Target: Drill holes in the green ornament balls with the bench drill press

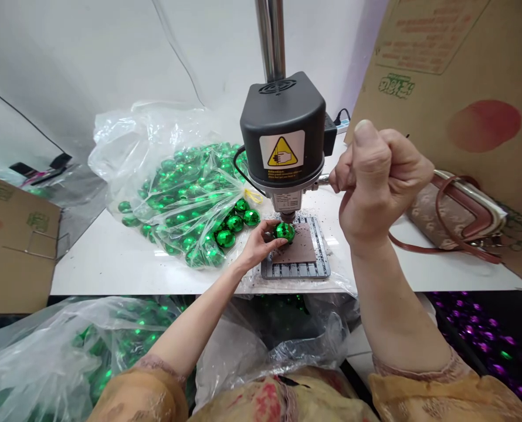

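My left hand (263,240) grips a shiny green faceted ball (284,233) between thumb and fingers. The ball sits over a brown board (302,249) on the slotted metal base (296,271) of a bench drill press (282,129), right beneath its chuck (287,217). Whether the bit touches the ball is hidden. My right hand (375,176) is closed in a fist at the drill press's side, around the end of its metal lever (324,180). Dark shavings lie scattered over the board and base.
A clear plastic bag (155,129) of green balls spills open on the white table (120,275), left of the press. Another bag (32,357) lies below. Cardboard boxes (14,252) stand at both sides. A handbag (446,214) rests at right, above purple balls (476,334).
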Available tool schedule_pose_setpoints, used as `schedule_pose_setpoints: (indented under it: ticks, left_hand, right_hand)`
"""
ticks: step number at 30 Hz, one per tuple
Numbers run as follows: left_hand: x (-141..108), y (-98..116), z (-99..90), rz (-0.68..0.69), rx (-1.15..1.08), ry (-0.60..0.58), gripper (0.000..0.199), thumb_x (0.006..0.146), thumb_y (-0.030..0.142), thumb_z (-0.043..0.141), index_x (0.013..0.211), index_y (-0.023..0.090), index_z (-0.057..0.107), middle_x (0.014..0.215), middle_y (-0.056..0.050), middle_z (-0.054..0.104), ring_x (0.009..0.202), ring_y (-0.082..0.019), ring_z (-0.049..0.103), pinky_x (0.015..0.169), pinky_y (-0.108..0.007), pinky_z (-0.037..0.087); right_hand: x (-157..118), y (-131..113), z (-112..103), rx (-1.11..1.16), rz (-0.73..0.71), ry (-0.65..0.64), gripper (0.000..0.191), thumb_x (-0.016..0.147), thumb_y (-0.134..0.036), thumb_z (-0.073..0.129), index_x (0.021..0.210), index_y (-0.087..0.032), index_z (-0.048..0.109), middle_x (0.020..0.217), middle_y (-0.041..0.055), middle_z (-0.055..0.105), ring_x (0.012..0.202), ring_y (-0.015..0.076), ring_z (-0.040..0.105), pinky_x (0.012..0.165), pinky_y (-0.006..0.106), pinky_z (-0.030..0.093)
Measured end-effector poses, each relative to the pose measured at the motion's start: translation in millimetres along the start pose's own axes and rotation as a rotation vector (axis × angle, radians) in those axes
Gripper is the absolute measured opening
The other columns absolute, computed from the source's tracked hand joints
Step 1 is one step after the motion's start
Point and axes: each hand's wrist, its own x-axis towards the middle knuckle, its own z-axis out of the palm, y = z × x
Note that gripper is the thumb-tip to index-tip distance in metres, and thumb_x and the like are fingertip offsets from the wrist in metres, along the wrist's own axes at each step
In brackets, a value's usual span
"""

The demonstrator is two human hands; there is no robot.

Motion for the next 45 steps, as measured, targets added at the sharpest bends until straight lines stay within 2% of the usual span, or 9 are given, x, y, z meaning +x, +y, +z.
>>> schedule_pose_setpoints:
  ticks: [3,12,21,24,33,38,42,45]
  left_hand:
    - [-0.4,0.0,3.2,0.031,0.018,0.0,0.053,0.072,0.043,0.082,0.116,0.018,0.063,0.116,-0.009,0.07,0.103,-0.022,0.065,0.086,-0.033,0.05]
    - [-8.9,1.7,17.6,0.096,0.152,0.054,0.053,0.066,0.035,0.087,0.112,0.02,0.065,0.111,-0.007,0.068,0.105,-0.025,0.063,0.093,-0.038,0.05]
    - [-9.0,-4.6,26.1,0.073,0.066,0.03,0.056,0.069,0.034,0.085,0.116,0.019,0.058,0.114,-0.008,0.067,0.11,-0.026,0.063,0.098,-0.04,0.048]
    - [-9.2,-6.2,25.2,0.067,0.064,0.02,0.058,0.069,0.034,0.085,0.117,0.019,0.057,0.115,-0.008,0.067,0.111,-0.027,0.062,0.1,-0.041,0.047]
    - [-9.8,-13.3,25.1,0.101,0.039,-0.007,0.058,0.073,0.037,0.084,0.12,0.02,0.056,0.121,-0.009,0.065,0.116,-0.027,0.06,0.102,-0.042,0.046]
    - [-9.2,-16.8,25.2,0.101,0.013,-0.015,0.058,0.073,0.038,0.085,0.12,0.02,0.056,0.123,-0.009,0.064,0.117,-0.027,0.06,0.102,-0.042,0.046]
    - [-8.8,-17.6,25.7,0.103,0.017,-0.014,0.058,0.073,0.038,0.084,0.12,0.021,0.055,0.122,-0.009,0.064,0.117,-0.027,0.06,0.103,-0.043,0.045]
    - [-8.9,-17.0,25.8,0.099,0.015,-0.016,0.058,0.073,0.037,0.084,0.119,0.02,0.055,0.122,-0.009,0.064,0.117,-0.027,0.06,0.103,-0.042,0.045]
  right_hand:
    - [-0.3,0.7,0.2,-0.013,0.005,0.008,0.049,0.088,-0.04,0.059,0.055,-0.023,0.027,0.049,-0.0047,0.03,0.043,0.0074,0.032,0.045,0.033,0.025]
    - [0.1,4.5,-1.3,-0.087,-0.04,-0.012,0.05,0.09,-0.043,0.055,0.057,-0.023,0.023,0.048,-0.005,0.029,0.041,0.0064,0.03,0.043,0.031,0.027]
    - [-5.7,3.9,-2.9,-0.016,-0.037,0.021,0.053,0.086,-0.04,0.061,0.053,-0.021,0.024,0.045,-0.0057,0.026,0.04,0.0063,0.03,0.042,0.031,0.024]
    - [-15.2,5.4,-6.0,0.005,-0.099,0.048,0.053,0.087,-0.033,0.059,0.053,-0.019,0.021,0.046,-0.0057,0.024,0.04,0.0042,0.029,0.043,0.03,0.022]
    - [-27.0,22.0,-20.1,0.076,-0.272,-0.03,0.052,0.085,-0.022,0.058,0.054,-0.017,0.015,0.044,-0.0063,0.021,0.04,0.0032,0.023,0.041,0.026,0.019]
    - [-32.8,25.0,-24.2,0.039,-0.281,-0.021,0.055,0.083,-0.024,0.059,0.052,-0.018,0.015,0.043,-0.0054,0.018,0.038,0.0045,0.022,0.04,0.027,0.025]
    - [-36.2,25.7,-25.0,0.05,-0.351,-0.023,0.054,0.081,-0.022,0.059,0.051,-0.019,0.014,0.042,-0.0055,0.018,0.036,0.0049,0.023,0.039,0.027,0.03]
    - [-38.3,28.6,-27.1,0.02,-0.336,-0.023,0.053,0.081,-0.025,0.059,0.051,-0.018,0.015,0.043,-0.0053,0.021,0.037,0.0046,0.024,0.038,0.027,0.032]
